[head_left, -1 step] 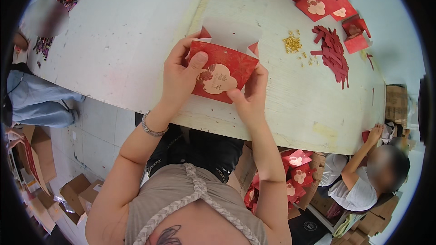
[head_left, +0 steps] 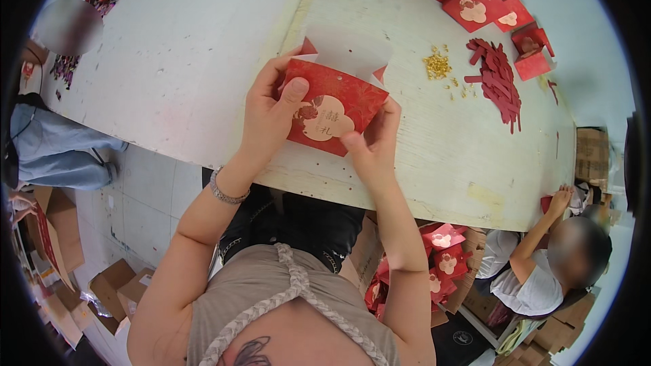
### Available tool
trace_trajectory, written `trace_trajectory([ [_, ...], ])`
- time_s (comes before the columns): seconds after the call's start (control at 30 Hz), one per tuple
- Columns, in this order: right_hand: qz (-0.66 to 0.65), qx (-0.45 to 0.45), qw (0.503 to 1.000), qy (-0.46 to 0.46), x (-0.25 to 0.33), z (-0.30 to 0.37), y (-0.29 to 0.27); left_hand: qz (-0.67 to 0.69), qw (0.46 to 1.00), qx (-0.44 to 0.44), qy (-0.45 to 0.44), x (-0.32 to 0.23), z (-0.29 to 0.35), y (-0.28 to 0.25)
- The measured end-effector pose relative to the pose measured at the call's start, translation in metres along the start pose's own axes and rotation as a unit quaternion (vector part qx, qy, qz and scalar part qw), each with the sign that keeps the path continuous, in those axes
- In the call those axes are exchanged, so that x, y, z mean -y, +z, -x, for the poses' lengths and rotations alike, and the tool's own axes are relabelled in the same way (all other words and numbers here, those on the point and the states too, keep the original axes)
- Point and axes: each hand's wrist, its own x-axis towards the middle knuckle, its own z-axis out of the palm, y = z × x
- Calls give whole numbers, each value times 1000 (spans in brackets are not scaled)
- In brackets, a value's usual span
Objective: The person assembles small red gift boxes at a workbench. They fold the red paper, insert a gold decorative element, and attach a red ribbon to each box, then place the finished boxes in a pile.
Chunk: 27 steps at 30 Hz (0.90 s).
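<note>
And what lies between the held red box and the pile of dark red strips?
In the head view, small gold pieces lie between the red box and strips, nearer the strips.

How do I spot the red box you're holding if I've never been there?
Find the big white table. At its near side, the left hand and right hand hold an open-topped red box with a pale flower-shaped patch. Unlike the red boxes standing at the far right, this one is between two hands.
</note>
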Motion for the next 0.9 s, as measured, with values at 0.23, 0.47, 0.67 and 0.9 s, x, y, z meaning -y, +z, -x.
trace_trajectory([
  [0.23,-197,-32,964,175,15,-10,8,60,996,-5,-70,4,1,-15],
  [0.47,-56,-98,981,160,14,-10,8,113,987,-27,-111,-2,0,-4],
  [0.67,-23,-52,997,-60,15,-24,9,84,994,-2,-72,5,1,-1],
  [0.9,176,-140,971,-84,23,-25,3,166,976,31,-139,-15,-5,-2],
])
